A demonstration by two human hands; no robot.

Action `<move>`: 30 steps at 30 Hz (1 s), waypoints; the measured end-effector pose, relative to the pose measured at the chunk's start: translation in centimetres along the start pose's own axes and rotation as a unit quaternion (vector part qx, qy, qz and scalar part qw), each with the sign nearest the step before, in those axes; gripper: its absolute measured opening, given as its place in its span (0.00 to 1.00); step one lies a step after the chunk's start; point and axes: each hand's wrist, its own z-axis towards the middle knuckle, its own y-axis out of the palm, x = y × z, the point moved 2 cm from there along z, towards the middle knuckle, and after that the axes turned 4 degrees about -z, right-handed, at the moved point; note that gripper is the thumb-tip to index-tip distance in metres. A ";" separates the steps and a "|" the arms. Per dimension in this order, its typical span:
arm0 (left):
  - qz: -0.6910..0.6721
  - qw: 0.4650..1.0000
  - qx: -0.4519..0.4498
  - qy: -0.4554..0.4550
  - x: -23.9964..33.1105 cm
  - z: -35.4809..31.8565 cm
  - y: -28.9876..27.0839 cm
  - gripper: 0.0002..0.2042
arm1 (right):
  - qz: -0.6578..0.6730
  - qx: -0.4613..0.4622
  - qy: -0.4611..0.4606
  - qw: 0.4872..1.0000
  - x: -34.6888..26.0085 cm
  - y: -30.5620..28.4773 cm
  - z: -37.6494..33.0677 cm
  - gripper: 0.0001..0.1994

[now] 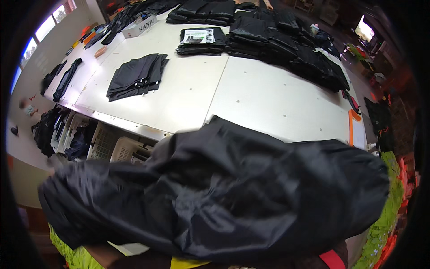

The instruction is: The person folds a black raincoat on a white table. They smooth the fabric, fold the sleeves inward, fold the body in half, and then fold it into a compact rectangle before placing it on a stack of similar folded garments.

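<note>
While the black cloth [251, 193] fills the lower half of the frame, spread wide in front of the near edge of the tabletop [255, 103], both hands are hidden by it, so can't tell the grip on either side. Only a forearm [101, 256] shows, under the cloth at lower left.

Handling, my read: light for its area, limp, thin. It bends into loose folds and creases mid-frame, so no stiffness to lean on. Sheen suggests a slick synthetic face; expect layers to slide on each other. Not fragile, but likely to crease and billow.

Where to hold: one point near each end, far left and far right of the cloth, pinching all layers with thumb over fingers. A single mid-span hold would let both ends droop. Can't tell seams or openings from here, cloth is partly blurred.

Around it: folded black stack [136, 76] at upper left, cream crate [103, 143] below the tabletop edge at left, orange strip [351, 127] at right
</note>
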 end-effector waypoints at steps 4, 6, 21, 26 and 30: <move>-0.017 0.998 0.009 0.063 6.1 14.0 9.3 0.15 | -0.069 0.125 -0.151 0.978 -8.3 -4.1 4.2 0.24; -0.029 0.996 0.037 0.074 9.1 21.1 15.1 0.15 | -0.096 0.171 -0.201 0.960 -12.4 -5.9 10.3 0.25; 0.255 0.901 -0.320 0.146 1.1 -8.4 54.3 0.35 | -0.526 0.287 -0.128 0.791 15.0 -12.6 19.8 0.41; 0.251 0.899 -0.315 0.173 -1.6 -9.8 56.1 0.35 | -0.453 0.382 -0.041 0.804 21.3 -16.1 16.6 0.40; 0.193 0.918 -0.301 0.173 -3.1 -9.2 55.4 0.32 | -0.519 0.492 0.080 0.695 19.2 -17.8 14.6 0.38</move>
